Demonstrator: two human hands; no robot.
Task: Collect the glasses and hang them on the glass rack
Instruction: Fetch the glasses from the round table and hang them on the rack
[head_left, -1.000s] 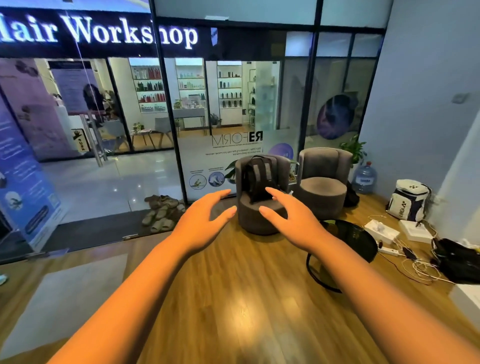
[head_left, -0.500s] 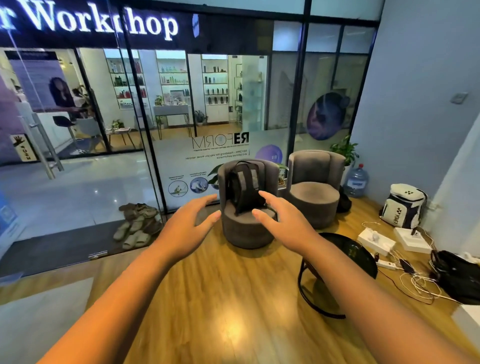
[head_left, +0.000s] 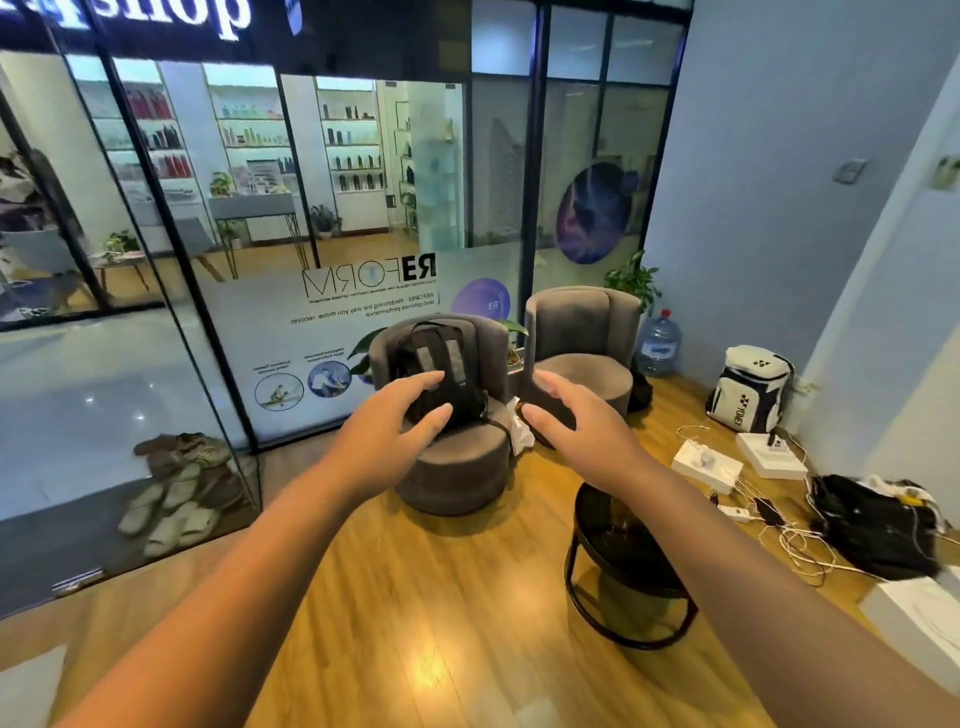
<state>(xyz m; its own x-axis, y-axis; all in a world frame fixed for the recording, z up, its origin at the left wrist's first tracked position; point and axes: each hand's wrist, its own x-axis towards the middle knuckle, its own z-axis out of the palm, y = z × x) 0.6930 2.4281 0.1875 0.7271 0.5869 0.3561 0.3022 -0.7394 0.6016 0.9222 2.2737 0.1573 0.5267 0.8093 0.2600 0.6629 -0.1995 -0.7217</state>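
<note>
No glasses and no glass rack show in the head view. Both my arms are stretched out in front of me over a wooden floor. My left hand (head_left: 387, 431) is held up with relaxed, spread fingers and holds nothing. My right hand (head_left: 582, 423) is level with it, a little apart, fingers straight and palm turned inward, also holding nothing.
Two grey armchairs stand ahead: the left armchair (head_left: 457, 467) carries a black backpack (head_left: 441, 379), the right armchair (head_left: 582, 338) is beside it. A round black side table (head_left: 618, 545) sits below my right arm. Cables, white boxes and bags (head_left: 748, 387) line the right wall. A glass wall (head_left: 156, 312) stands left.
The view has swung to the right, so the shop front slid left and the armchairs and side table came nearer the middle. Both hands stay raised and spread, holding nothing.
</note>
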